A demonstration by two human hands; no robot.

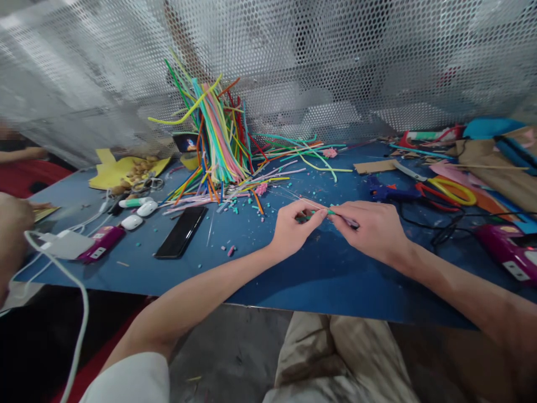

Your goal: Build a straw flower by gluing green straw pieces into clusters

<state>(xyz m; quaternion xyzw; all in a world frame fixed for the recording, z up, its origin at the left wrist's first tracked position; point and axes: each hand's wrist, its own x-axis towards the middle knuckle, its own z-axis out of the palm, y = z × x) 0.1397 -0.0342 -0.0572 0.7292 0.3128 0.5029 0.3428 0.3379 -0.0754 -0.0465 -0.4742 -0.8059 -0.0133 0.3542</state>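
Observation:
My left hand (297, 225) and my right hand (371, 226) meet fingertip to fingertip over the blue table (277, 285). Between them is a thin green pipe cleaner (331, 212), pinched by the fingers of both hands. Most of it is hidden by the fingers. Something small and purplish (352, 223) shows under my right fingers. Small teal and pink cut bits (231, 251) lie scattered to the left of my hands. Behind them stands a big bundle of coloured pipe cleaners (220, 134), with loose ones around its base.
A black phone (180, 232), white earbuds case (132, 222), purple power strip (102, 244) and white cables are on the left. At right lie a blue glue gun (392, 191), yellow-handled scissors (453, 190), cardboard and another purple strip (509, 252). Another person sits far left. Perforated metal stands behind.

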